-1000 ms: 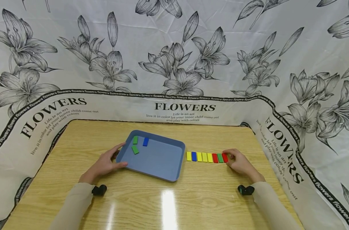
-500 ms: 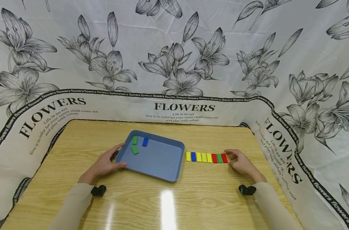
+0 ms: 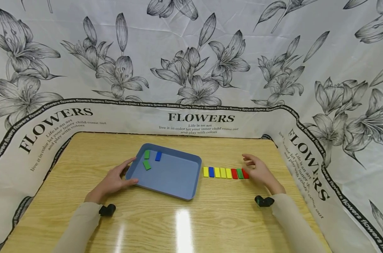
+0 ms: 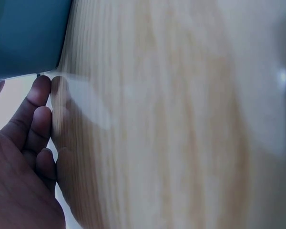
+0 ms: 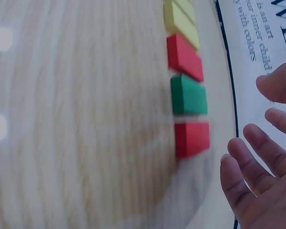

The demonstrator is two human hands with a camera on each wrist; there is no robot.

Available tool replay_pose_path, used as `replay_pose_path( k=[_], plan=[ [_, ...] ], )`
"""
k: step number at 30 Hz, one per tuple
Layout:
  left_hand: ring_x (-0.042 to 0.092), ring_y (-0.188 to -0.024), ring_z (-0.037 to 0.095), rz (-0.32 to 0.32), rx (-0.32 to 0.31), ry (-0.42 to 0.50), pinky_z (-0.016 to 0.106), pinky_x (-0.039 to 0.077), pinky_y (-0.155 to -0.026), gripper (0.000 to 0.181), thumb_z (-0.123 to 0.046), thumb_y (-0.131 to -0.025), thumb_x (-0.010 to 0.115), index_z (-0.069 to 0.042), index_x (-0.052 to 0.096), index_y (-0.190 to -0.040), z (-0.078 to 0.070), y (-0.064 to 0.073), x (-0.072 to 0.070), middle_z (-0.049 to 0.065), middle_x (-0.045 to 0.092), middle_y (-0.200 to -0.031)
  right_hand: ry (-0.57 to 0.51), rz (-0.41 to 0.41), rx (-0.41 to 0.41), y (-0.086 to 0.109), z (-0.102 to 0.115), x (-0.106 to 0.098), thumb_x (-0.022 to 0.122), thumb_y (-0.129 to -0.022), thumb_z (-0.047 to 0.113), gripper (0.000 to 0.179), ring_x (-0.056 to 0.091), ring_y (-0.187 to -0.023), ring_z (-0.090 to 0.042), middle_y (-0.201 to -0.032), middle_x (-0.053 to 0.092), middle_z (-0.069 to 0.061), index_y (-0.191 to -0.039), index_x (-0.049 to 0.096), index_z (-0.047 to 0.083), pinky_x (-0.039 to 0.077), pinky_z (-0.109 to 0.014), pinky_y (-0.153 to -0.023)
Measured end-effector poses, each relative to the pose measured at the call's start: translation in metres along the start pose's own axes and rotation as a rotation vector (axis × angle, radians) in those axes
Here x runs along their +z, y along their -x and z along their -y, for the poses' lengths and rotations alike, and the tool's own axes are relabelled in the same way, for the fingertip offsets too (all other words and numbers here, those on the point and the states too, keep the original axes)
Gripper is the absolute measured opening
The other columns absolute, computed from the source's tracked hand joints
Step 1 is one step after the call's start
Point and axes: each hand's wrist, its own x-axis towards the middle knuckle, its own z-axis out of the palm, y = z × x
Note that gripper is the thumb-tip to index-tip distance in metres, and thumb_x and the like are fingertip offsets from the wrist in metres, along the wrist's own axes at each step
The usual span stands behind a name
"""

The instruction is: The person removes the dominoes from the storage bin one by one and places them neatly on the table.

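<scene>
A blue-grey tray (image 3: 166,188) lies on the table, with my left hand (image 3: 113,179) holding its left end between thumb and fingers. In the left wrist view the other fingers (image 4: 40,124) rest on the table beside the tray wall. Inside the tray are two green blocks (image 3: 147,165) and a blue block (image 3: 158,156). To its right runs a row of flat blocks: yellow (image 3: 205,172), blue (image 3: 211,172), several more yellow (image 3: 223,173), red (image 3: 234,174), green (image 5: 189,95) and a red end block (image 5: 193,139). My right hand (image 3: 259,172) hovers by that end block, fingers spread and holding nothing.
The wooden table (image 3: 223,221) carries the tray and the row. A white flower-printed cloth (image 3: 204,121) hangs round its back and sides. Each wrist wears a black camera, one on the left (image 3: 107,210) and one on the right (image 3: 264,201).
My right hand has let go of the red end block and lifted, moving slightly up and left with the fingers opening. My left hand and the tray stay in place.
</scene>
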Motion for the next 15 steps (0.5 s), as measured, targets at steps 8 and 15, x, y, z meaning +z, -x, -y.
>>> replay_pose_path(
  k=[8,15],
  plan=[
    [0.065,-0.105,0.021,0.001,0.005,0.013,0.048,0.050,-0.092,0.091,-0.040,-0.089,0.080,-0.017,0.032,-0.163,-0.002,0.000,0.001,0.016,0.067,-0.130,-0.011,0.019,-0.076,-0.023,0.033,0.015,0.062,-0.102,0.014,0.060,0.053,-0.127,-0.048,-0.147,0.048,-0.030,-0.156,0.039,0.001,0.046,-0.062,-0.101],
    [0.063,-0.102,0.019,-0.007,-0.017,-0.005,0.047,0.049,-0.093,0.091,-0.042,-0.089,0.081,-0.019,0.033,-0.163,-0.001,0.000,0.001,0.014,0.067,-0.126,0.010,0.026,-0.144,-0.042,0.068,0.029,0.064,-0.101,0.011,0.060,0.055,-0.126,-0.046,-0.146,0.050,-0.027,-0.155,0.041,0.002,0.048,-0.060,-0.100]
  ],
)
